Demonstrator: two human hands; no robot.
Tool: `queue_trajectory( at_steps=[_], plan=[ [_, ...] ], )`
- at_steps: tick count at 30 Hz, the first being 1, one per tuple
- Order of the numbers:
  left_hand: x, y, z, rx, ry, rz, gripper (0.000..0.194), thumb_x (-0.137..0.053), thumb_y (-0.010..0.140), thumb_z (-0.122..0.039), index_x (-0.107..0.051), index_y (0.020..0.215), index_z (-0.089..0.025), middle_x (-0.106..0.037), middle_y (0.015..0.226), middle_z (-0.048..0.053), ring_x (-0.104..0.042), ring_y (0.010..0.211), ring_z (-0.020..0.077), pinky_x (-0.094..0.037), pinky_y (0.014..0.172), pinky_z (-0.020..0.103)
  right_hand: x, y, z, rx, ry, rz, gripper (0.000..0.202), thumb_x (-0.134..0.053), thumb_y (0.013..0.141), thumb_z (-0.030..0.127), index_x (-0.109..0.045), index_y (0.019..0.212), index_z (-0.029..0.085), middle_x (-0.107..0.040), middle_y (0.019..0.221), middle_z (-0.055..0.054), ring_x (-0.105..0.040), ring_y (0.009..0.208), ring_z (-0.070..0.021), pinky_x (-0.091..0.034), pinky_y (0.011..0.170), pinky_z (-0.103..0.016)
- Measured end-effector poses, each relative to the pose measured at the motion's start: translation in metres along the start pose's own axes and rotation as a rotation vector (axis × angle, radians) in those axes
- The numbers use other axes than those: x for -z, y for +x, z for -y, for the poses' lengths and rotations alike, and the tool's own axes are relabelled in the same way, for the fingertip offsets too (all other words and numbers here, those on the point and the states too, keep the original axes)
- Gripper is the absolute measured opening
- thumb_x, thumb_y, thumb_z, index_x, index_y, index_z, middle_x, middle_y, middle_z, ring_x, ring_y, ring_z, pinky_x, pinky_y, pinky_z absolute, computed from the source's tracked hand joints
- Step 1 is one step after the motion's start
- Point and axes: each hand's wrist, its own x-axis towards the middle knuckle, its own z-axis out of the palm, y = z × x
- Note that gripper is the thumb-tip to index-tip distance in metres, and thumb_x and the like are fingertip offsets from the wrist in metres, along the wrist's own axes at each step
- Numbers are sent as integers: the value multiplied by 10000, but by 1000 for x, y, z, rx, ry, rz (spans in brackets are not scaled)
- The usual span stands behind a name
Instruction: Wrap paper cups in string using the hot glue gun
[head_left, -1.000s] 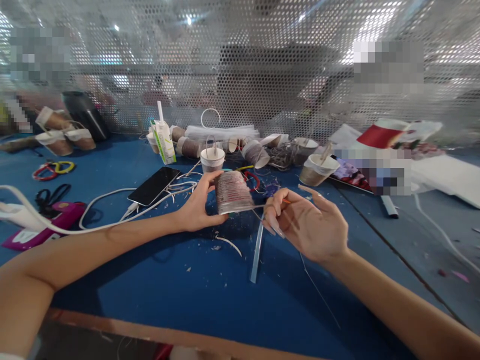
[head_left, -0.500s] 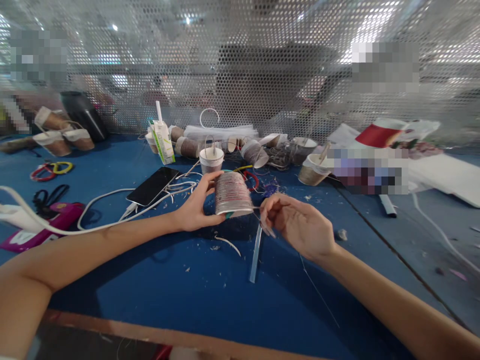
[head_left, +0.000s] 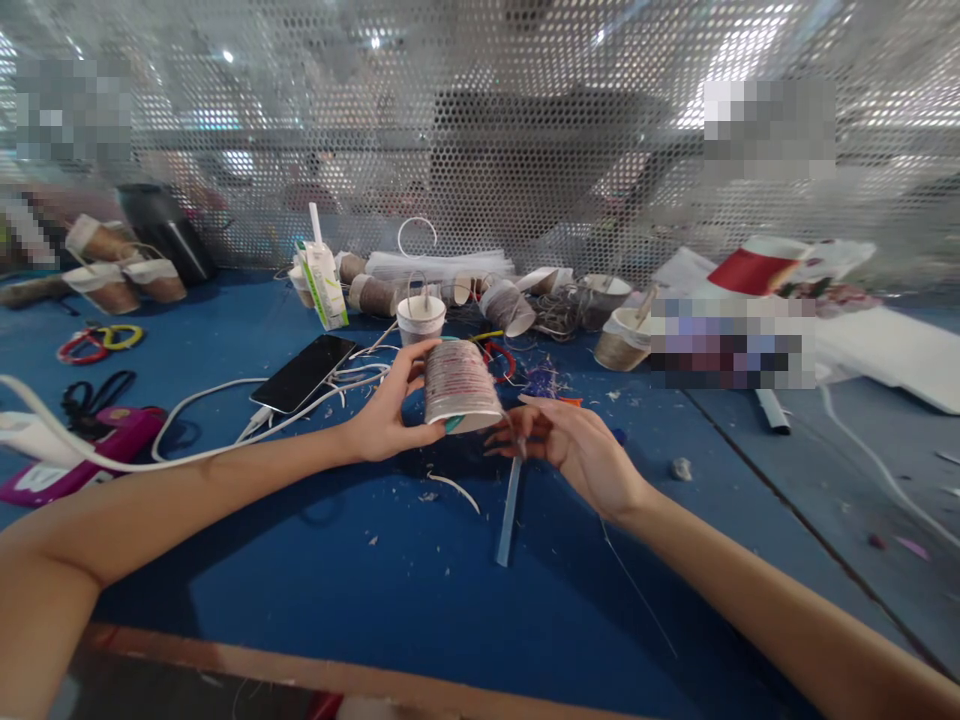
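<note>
A paper cup wound with grey and reddish string [head_left: 461,385] is tilted above the blue table, its white rim facing down and toward me. My left hand [head_left: 394,405] grips it from the left, thumb below and fingers behind. Bits of green show at the cup beside that thumb. Just right of the rim, my right hand [head_left: 577,450] has its fingers apart, slightly blurred. A short string end [head_left: 514,428] curves from the cup past those fingertips; I see no firm grip on it. Under the hand lies a clear flat strip [head_left: 508,515].
Behind stand a white cup [head_left: 421,318], several string-wound cups and a drink carton [head_left: 322,285]. At left lie a phone [head_left: 304,372], white cables, scissors [head_left: 101,342] and a magenta tool [head_left: 97,455]. A wound cup [head_left: 624,338] stands right. Perforated metal mesh [head_left: 480,130] closes the back.
My right hand's fingers have spread from a closer pinch at the string, and the hand has shifted slightly left. The cup has tipped a little, with my left hand still around it.
</note>
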Motion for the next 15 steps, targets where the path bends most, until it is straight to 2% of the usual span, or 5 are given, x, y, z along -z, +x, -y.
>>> queue_trajectory(
  at_steps=[3, 6, 9, 12, 15],
  plan=[
    [-1, 1, 1, 3, 55, -64, 797, -723, 759, -404, -292, 1422, -305, -416, 1406, 144, -545, 1230, 312, -547, 987, 503, 3, -3, -1, 187, -236, -240, 385, -576, 846, 484, -506, 582, 212, -676, 822, -71, -635, 816, -229, -534, 758, -417],
    [-1, 1, 1, 22, 141, -104, 827, -747, 723, -337, -302, 1419, -291, -424, 1387, 142, -534, 1240, 313, -545, 987, 495, 6, -11, 2, 529, -553, -406, 332, -523, 889, 404, -529, 607, 229, -701, 920, -64, -587, 940, -257, -440, 902, -468],
    [0, 1, 1, 43, 196, -109, 843, -762, 696, -306, -317, 1411, -276, -436, 1375, 146, -525, 1245, 319, -542, 982, 489, 6, -20, 6, 700, -709, -296, 241, -472, 905, 304, -544, 682, 243, -715, 1087, -39, -539, 1041, -278, -357, 969, -493],
    [0, 1, 0, 64, 194, -109, 844, -770, 688, -316, -323, 1402, -272, -423, 1394, 148, -493, 1279, 330, -518, 1005, 502, 4, -23, 9, 732, -809, -56, 196, -449, 898, 309, -531, 733, 243, -711, 1152, -42, -519, 1029, -288, -351, 945, -499],
    [-1, 1, -1, 87, 175, -106, 842, -770, 695, -332, -317, 1401, -266, -414, 1404, 149, -479, 1292, 328, -496, 1027, 509, 4, -21, 6, 776, -865, 96, 160, -428, 892, 320, -528, 801, 236, -700, 1182, -54, -519, 988, -275, -366, 907, -484]
  ],
)
